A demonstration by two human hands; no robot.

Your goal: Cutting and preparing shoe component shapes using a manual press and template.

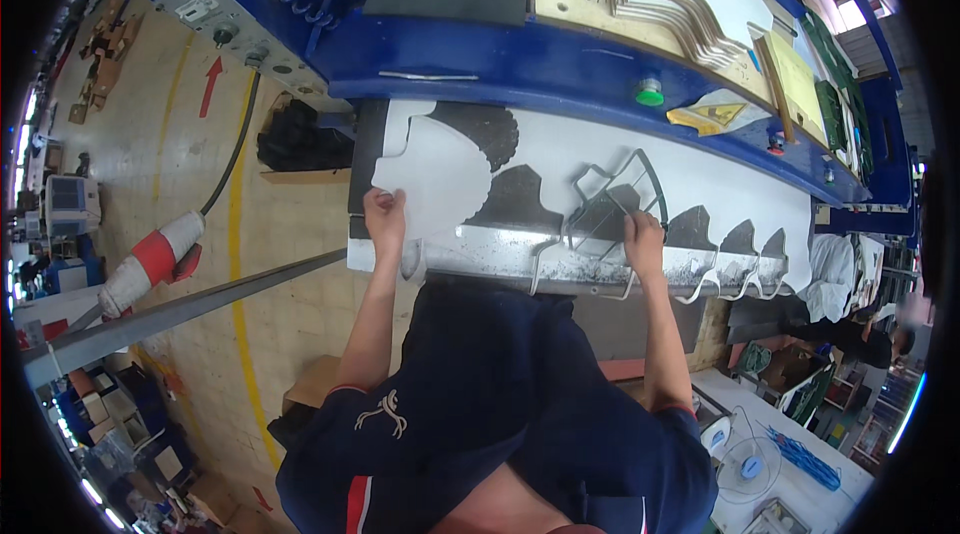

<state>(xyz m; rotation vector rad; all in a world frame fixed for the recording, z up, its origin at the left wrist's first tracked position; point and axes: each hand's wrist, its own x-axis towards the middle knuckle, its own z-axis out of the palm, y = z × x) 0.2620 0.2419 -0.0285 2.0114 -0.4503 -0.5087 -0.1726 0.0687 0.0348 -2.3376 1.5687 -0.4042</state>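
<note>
Cutting die [656, 186], an open frame of thin greenish-grey strip with inner braces, sits over the white sheet [745, 169]; from my feed I cannot tell whether it rests there or is tilted up. Its long axis seems to slant from near left to far right. My right hand [643, 232] is plainly the nearer one, its fingers closed on the die's near right side. My left hand [384, 218] is well apart, left of the die, thumb and fingers pinching the edge of a white cut piece [438, 174] whose scalloped side faces the die. Dark patches [690, 229] show through gaps in the sheet on both sides of the die, getting smaller toward its right. Nearer me than the die runs the metal front of the desk [470, 257]; beyond the die stretches the blue machine beam [480, 77], carrying a green button [649, 92].
</note>
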